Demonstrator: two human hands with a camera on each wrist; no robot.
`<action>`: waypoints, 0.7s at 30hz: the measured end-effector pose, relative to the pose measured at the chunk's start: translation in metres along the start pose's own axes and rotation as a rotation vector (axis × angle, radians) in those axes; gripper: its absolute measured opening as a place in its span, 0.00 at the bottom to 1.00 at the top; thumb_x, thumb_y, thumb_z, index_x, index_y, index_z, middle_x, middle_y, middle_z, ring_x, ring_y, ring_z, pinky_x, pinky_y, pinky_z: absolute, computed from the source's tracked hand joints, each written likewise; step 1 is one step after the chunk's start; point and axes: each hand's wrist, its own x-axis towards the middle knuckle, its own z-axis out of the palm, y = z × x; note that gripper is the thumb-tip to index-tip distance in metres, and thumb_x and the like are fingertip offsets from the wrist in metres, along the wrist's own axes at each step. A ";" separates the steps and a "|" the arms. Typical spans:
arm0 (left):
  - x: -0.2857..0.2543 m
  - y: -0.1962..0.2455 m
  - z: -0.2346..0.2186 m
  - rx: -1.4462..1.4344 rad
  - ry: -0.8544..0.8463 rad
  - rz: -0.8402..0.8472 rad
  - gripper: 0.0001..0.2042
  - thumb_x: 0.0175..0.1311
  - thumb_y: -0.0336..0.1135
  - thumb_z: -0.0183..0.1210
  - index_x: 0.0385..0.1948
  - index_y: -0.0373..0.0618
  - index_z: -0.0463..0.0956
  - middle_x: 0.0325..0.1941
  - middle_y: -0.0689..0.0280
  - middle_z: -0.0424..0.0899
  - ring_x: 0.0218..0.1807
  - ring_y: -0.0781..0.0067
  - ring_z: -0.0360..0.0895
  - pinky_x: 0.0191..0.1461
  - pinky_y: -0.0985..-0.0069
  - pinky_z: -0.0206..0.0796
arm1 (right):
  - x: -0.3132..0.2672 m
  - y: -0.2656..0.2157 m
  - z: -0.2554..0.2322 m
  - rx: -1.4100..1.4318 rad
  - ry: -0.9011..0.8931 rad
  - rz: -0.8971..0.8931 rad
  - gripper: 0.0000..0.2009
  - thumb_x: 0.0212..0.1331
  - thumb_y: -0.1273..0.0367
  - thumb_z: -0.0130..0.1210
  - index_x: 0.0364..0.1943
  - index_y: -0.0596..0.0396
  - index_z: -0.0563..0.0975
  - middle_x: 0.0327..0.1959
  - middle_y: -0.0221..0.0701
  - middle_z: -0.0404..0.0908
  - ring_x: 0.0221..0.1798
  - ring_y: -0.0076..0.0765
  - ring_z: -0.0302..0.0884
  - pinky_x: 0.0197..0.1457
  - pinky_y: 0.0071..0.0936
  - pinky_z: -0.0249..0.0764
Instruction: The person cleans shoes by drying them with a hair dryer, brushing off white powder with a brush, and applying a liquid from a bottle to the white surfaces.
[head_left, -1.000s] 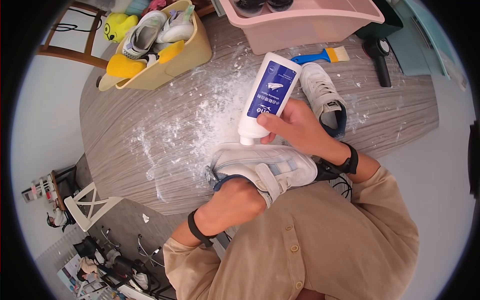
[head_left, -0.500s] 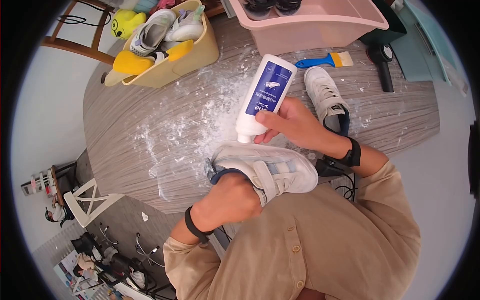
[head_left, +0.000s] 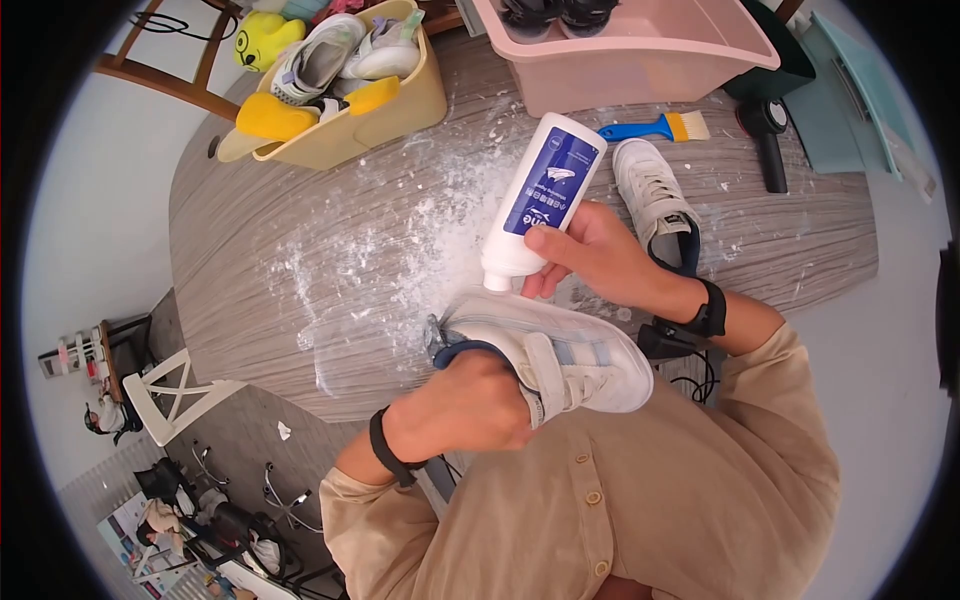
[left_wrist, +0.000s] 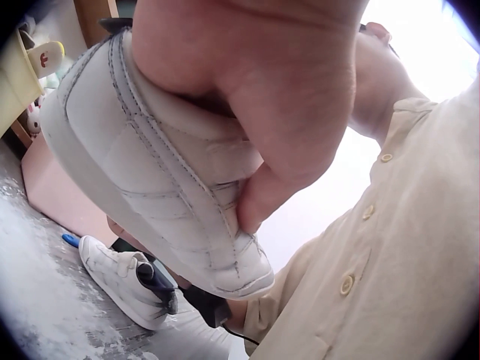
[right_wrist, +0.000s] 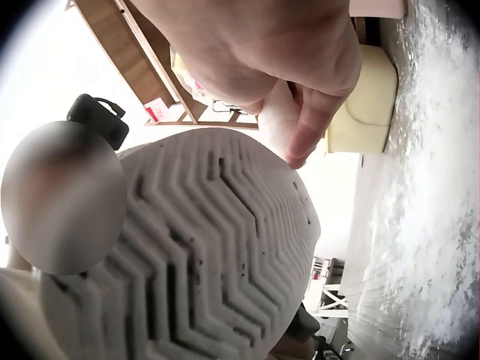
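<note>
A white sneaker (head_left: 570,350) with grey trim is held by my left hand (head_left: 465,405), whose fingers reach inside its collar. In the left wrist view the hand (left_wrist: 255,82) grips the shoe (left_wrist: 150,165), with the thumb on its outside. My right hand (head_left: 610,255) grips a white bottle (head_left: 545,190) with a blue label, tilted nozzle-down just above the shoe's sole edge. The right wrist view shows the ridged sole (right_wrist: 202,247) close to the right hand (right_wrist: 262,45); the bottle is mostly hidden there.
A second white sneaker (head_left: 655,200) lies on the powder-marked table (head_left: 240,240). Beyond it are a blue-handled brush (head_left: 655,128), a black handheld device (head_left: 768,140), a pink bin (head_left: 630,75) with dark shoes and a yellow bin (head_left: 370,125) with shoes. A teal container (head_left: 840,90) stands at the right.
The held shoe has tilted, its toe swinging lower and slightly right. The bottle dipped left, then came back right, staying nozzle-down in my right hand. The whole head view has shifted slightly.
</note>
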 end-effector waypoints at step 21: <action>-0.001 0.007 0.020 -0.092 -0.103 0.094 0.06 0.27 0.34 0.58 0.05 0.44 0.71 0.10 0.62 0.70 0.15 0.61 0.71 0.19 0.69 0.62 | 0.029 -0.004 0.005 -0.173 -0.221 0.107 0.17 0.64 0.59 0.50 0.38 0.63 0.74 0.26 0.31 0.77 0.17 0.20 0.73 0.17 0.16 0.68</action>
